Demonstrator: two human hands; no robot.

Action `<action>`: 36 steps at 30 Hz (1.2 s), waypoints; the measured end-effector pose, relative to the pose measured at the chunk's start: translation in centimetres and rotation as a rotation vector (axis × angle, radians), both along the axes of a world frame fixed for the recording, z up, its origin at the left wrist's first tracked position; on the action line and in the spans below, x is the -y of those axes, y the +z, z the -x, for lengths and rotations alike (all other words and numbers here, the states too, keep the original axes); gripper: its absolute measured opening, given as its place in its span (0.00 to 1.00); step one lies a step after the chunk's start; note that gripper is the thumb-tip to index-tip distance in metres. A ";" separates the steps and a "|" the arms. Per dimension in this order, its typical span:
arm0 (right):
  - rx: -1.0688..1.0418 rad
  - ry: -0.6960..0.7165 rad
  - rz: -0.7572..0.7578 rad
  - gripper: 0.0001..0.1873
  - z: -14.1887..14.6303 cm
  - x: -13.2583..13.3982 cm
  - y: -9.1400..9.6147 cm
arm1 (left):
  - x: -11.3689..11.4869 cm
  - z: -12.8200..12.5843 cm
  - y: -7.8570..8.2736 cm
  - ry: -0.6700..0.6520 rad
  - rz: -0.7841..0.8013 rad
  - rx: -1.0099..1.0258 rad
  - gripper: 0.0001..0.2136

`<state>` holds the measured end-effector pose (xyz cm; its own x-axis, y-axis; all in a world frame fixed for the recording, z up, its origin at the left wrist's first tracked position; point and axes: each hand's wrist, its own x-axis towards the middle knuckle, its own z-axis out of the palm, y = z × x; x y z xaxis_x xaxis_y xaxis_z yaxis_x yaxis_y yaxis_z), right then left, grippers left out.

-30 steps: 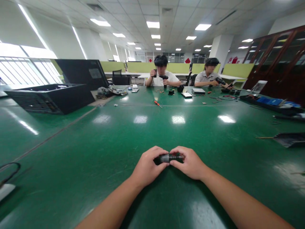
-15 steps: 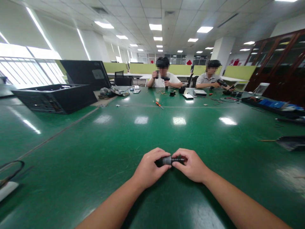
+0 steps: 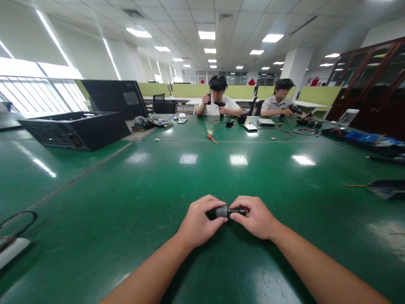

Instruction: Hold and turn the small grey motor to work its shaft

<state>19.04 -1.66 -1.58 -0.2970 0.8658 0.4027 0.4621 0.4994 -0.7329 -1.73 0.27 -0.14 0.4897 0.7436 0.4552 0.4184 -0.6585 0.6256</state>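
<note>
Low over the green table, both hands meet at a small black-and-grey cylindrical part (image 3: 222,211) with a thin ridged dark shaft (image 3: 236,211) pointing right. It looks like a motor or gear unit, but the exact kind is unclear. My left hand (image 3: 200,220) wraps round the black end, its thumb and fingers closed at the grey collar and hiding the rest. My right hand (image 3: 253,215) pinches the shaft close to the collar, the shaft's tip showing between thumb and fingers.
Farther up the table (image 3: 202,177) lies an orange screwdriver (image 3: 211,139). A black computer case (image 3: 79,131) stands at left, a dustpan-like black object (image 3: 387,188) at right. Two people sit at the far edge, each holding a power drill (image 3: 219,105). A cable (image 3: 30,217) lies near left.
My right hand has shifted very slightly to the right and up along the shaft. My left hand keeps its hold; the camera view has moved a little.
</note>
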 end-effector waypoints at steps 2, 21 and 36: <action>0.006 0.004 0.004 0.05 0.0 0.0 0.1 | 0.0 0.0 0.0 0.004 0.005 0.005 0.13; -0.011 0.009 0.006 0.03 0.1 0.0 -0.2 | 0.0 0.1 -0.3 0.001 0.021 0.002 0.15; 0.019 -0.039 0.005 0.02 0.1 0.1 -0.3 | -0.1 0.1 -0.3 -0.002 0.035 0.024 0.15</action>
